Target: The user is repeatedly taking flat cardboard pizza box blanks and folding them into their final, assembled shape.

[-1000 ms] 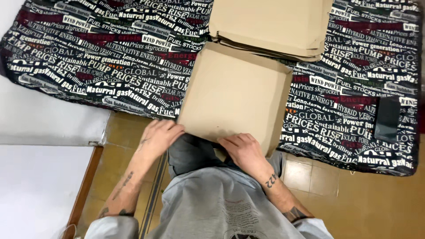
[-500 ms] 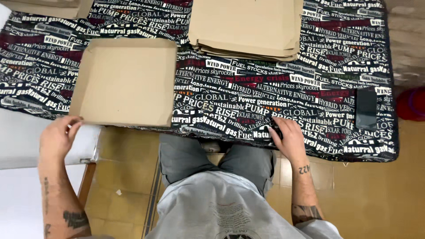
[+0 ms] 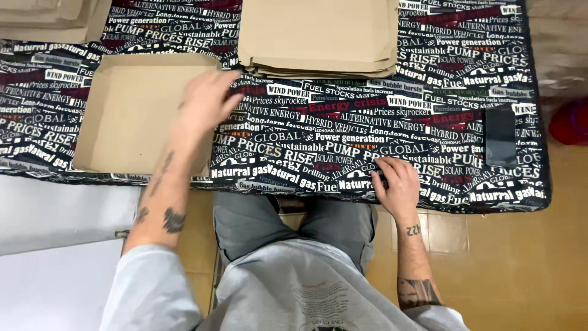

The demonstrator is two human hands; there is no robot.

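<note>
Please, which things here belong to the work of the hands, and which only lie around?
In the work:
- open shallow brown cardboard box, left hand over its right edge
- stack of flat brown cardboard sheets
- right hand resting on the printed black cloth

Lying around:
- dark flat phone-like slab
- red object, blurred

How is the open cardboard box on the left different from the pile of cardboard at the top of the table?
The open brown cardboard box is folded up with raised walls and a hollow inside; the pile of flat brown cardboard sheets is not yet folded. The box is a single piece, while the pile has many layers. The left hand reaches over the box's right wall; no hand is at the pile. Both are plain brown cardboard lying on the printed tablecloth.
</note>
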